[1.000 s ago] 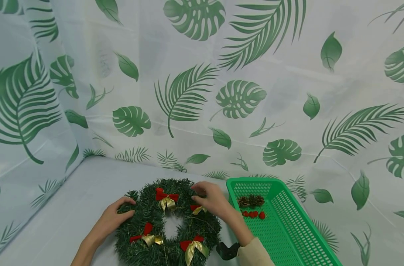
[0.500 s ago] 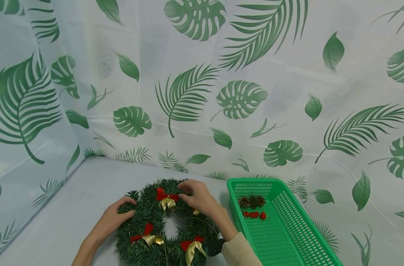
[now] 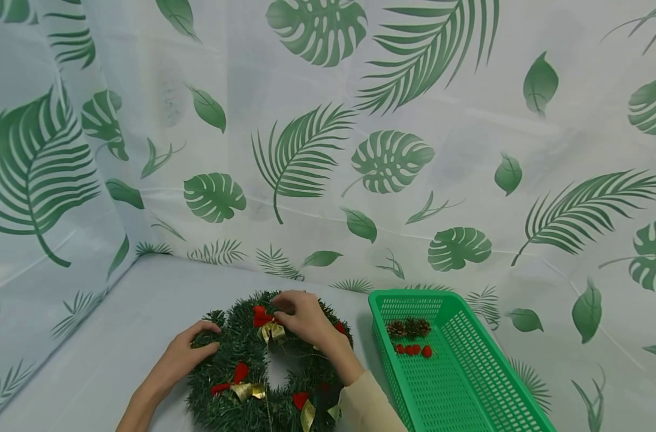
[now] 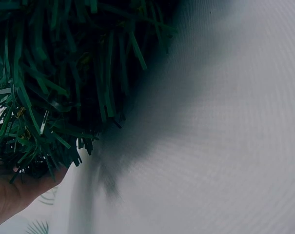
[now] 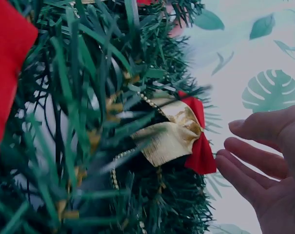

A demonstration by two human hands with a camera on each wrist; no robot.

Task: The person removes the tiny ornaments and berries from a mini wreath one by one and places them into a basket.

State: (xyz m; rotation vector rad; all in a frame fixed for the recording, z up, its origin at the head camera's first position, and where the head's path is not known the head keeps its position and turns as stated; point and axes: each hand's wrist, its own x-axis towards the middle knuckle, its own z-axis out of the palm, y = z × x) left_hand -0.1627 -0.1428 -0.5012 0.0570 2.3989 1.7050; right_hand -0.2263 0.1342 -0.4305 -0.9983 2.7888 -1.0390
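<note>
A round green tinsel wreath (image 3: 233,339) lies on the white surface, with red-and-gold bows around it and a thin gold bead string. At its left edge my left hand (image 3: 179,355) grips the greenery between thumb and fingers; the left wrist view shows part of that hand (image 4: 28,192) below the wreath. My right hand (image 3: 306,318) is over the upper part, beside the top bow (image 3: 261,316). In the right wrist view its slightly bent fingers (image 5: 232,170) are right at the bow's red ribbon (image 5: 202,158), with nothing between thumb and fingers. My right forearm partly covers the right-hand bows.
A green plastic basket (image 3: 457,342) stands to the right of the wreath. Inside, at its far left, are pine cones (image 3: 409,327) and several small red balls (image 3: 426,351). A leaf-printed white curtain (image 3: 306,240) closes off the back and left.
My right hand has moved left across the wreath, from its upper right side to the top bow. The left hand has stayed on the left edge.
</note>
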